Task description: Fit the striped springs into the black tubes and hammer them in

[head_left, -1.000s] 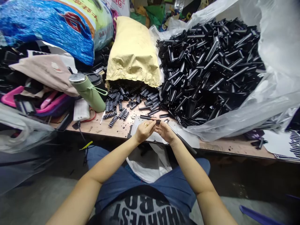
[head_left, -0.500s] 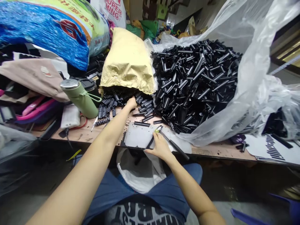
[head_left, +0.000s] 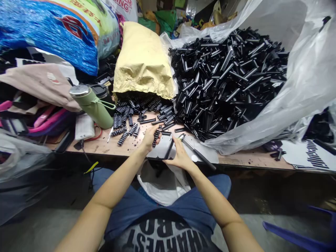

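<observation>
My left hand (head_left: 150, 139) is closed round a ribbed black piece with rows of pale dots (head_left: 156, 136), just over the front of the bench. Beside it, my right hand (head_left: 181, 155) grips a short black tube (head_left: 169, 149) at its ends, between thumb and forefinger. A hammer-like tool (head_left: 201, 157) with a metal head and black handle lies right of that hand, on a pale sheet (head_left: 157, 151). More ribbed dotted pieces (head_left: 123, 117) spill from the mouth of a yellow sack (head_left: 144, 63).
A large heap of black tubes (head_left: 210, 87) fills a clear plastic bag (head_left: 252, 129) at the right. On the left stand a green bottle (head_left: 91, 106) and a white power bank (head_left: 84, 126). A white bag (head_left: 160, 187) hangs open between the knees below the bench edge (head_left: 126, 154).
My left hand has come back from the sack's mouth toward my right hand, bringing a ribbed dotted piece. Several such pieces now lie loose before the sack. My right hand stays at the tube.
</observation>
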Tool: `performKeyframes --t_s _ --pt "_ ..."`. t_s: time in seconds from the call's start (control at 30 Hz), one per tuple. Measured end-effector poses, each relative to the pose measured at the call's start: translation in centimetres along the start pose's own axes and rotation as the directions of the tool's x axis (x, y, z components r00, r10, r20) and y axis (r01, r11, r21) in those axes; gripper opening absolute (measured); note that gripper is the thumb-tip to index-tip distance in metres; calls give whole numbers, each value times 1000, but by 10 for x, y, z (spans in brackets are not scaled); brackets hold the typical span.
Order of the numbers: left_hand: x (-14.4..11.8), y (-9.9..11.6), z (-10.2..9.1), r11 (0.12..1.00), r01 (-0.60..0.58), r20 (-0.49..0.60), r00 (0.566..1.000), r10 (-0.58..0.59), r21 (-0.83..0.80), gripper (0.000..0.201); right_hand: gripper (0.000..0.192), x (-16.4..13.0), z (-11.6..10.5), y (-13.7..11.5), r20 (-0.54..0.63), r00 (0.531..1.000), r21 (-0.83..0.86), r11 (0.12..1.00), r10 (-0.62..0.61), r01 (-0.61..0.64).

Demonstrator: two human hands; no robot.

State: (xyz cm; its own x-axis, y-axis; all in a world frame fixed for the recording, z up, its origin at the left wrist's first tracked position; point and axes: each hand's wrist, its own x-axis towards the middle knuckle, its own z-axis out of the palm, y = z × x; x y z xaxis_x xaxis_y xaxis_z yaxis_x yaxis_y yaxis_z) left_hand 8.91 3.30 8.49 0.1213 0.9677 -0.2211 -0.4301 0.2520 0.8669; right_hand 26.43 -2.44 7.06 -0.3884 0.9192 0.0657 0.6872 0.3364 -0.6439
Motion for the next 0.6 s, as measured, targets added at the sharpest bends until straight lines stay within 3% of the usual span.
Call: performKeyframes --t_s 0.1,0.2,0.43,0.6 --pt "-16 -6 11 989 67 35 997 -62 -131 38 112 7 -18 -5 -93 958 176 943 -270 283" --pt "-26 -10 21 977 104 7 994 -105 -184 32 112 15 -29 -11 -116 915 217 889 -386 402" --pt "-41 -12 37 985 145 -82 985 -153 -98 31 112 12 -22 -6 -60 931 215 906 -361 365" --pt "-41 -17 40 979 202 -111 973 -204 -28 27 112 7 -12 -2 -83 954 234 925 -287 298"
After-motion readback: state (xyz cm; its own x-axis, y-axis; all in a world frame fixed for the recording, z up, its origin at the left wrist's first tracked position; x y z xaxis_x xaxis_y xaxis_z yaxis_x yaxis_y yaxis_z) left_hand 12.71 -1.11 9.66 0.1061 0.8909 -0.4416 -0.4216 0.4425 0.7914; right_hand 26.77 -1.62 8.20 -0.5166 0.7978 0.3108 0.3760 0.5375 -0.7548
